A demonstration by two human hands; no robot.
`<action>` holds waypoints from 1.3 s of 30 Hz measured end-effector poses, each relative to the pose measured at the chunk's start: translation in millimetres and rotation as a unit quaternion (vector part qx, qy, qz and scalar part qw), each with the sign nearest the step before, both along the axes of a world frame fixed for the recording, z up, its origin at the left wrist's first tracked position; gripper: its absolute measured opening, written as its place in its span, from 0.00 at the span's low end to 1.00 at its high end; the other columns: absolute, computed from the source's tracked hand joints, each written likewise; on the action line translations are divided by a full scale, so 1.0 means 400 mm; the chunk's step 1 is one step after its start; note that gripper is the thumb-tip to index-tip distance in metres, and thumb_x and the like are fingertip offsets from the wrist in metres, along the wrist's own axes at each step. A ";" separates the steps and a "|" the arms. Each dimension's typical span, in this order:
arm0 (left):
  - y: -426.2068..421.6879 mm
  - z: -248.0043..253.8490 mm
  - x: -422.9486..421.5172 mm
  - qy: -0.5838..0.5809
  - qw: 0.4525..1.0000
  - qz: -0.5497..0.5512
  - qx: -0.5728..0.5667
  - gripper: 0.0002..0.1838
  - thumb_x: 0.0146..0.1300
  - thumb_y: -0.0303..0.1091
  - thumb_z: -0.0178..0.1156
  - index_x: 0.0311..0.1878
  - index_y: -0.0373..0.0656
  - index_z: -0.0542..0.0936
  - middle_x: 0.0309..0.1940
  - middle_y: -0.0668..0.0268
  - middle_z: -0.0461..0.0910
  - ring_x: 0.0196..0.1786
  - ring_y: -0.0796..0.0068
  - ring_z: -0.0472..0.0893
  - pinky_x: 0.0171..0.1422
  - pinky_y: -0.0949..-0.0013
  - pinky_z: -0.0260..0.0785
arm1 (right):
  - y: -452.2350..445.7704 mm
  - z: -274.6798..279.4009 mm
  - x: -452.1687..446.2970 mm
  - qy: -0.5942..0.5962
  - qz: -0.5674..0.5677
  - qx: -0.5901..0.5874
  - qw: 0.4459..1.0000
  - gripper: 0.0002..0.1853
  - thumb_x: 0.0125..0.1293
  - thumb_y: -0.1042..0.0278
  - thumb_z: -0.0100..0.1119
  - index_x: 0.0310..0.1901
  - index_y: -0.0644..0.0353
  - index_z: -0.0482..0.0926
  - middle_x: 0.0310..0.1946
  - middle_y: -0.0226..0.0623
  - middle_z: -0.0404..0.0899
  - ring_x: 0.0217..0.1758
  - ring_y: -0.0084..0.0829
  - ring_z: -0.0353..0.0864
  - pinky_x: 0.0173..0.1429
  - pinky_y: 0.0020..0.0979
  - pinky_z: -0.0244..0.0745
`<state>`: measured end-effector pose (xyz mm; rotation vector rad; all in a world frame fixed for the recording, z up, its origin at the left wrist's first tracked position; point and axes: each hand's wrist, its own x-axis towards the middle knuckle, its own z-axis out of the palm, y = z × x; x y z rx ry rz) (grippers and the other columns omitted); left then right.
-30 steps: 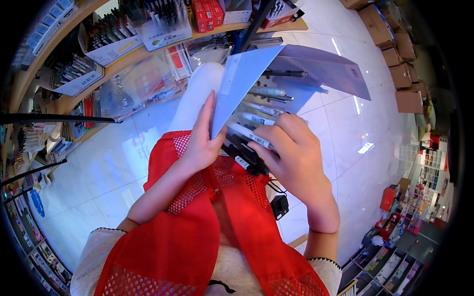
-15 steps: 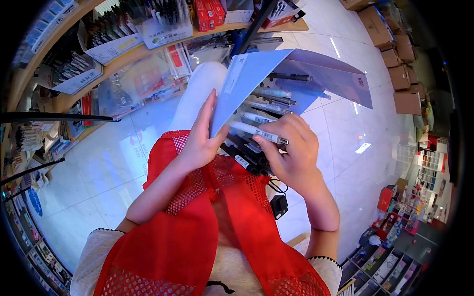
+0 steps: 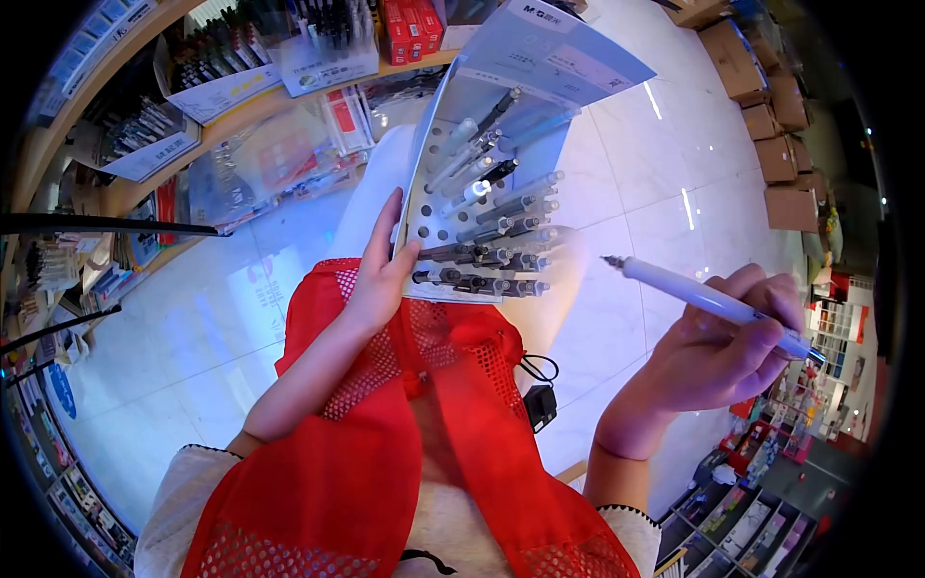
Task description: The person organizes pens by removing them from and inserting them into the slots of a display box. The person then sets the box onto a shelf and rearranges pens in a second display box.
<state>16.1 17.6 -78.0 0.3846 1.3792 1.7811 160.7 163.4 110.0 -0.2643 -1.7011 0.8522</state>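
Note:
My left hand grips the near left side of a pale blue-and-white pen display box, tilted over my lap. Inside, a panel with rows of round holes holds several pens, dark and clear-barrelled, their ends pointing right. Many holes at the left stand bare. Out to the right, my right hand is closed around a white pen. Its dark tip points up and left, toward the box but apart from it.
Boxes of pens and red packs line the wooden shelf at upper left. Plastic-wrapped goods lie below. Cardboard boxes are stacked at upper right. Shelves of small goods stand at lower right.
My right hand has drawn the white pen out of the box and moved right with it. The box has turned in my left hand, so its holed panel now shows.

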 end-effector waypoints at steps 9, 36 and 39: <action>-0.020 -0.004 -0.006 0.029 0.999 -0.044 0.003 0.34 0.62 0.23 0.46 0.72 0.37 0.47 0.71 0.57 0.49 0.73 0.69 0.49 0.73 0.70 0.41 | 0.021 -0.037 -0.009 -0.025 -0.017 -0.153 0.988 0.11 0.69 0.69 0.46 0.39 0.71 0.71 0.27 0.44 0.74 0.23 0.31 0.76 0.27 0.28 0.73; -0.051 0.015 0.054 0.075 0.994 -0.067 0.037 0.37 0.58 0.21 0.44 0.71 0.34 0.43 0.72 0.54 0.47 0.73 0.65 0.49 0.73 0.67 0.40 | 0.035 -0.070 -0.008 -0.421 -0.018 -0.043 0.906 0.06 0.58 0.73 0.59 0.34 0.66 0.77 0.22 0.42 0.76 0.19 0.33 0.75 0.26 0.29 0.69; -0.047 0.018 0.059 0.032 0.995 -0.080 0.044 0.37 0.58 0.20 0.43 0.72 0.36 0.43 0.70 0.54 0.50 0.71 0.65 0.54 0.72 0.66 0.45 | 0.049 -0.079 -0.011 -0.417 0.011 -0.025 0.909 0.06 0.58 0.72 0.59 0.35 0.66 0.77 0.22 0.43 0.76 0.20 0.34 0.76 0.27 0.30 0.70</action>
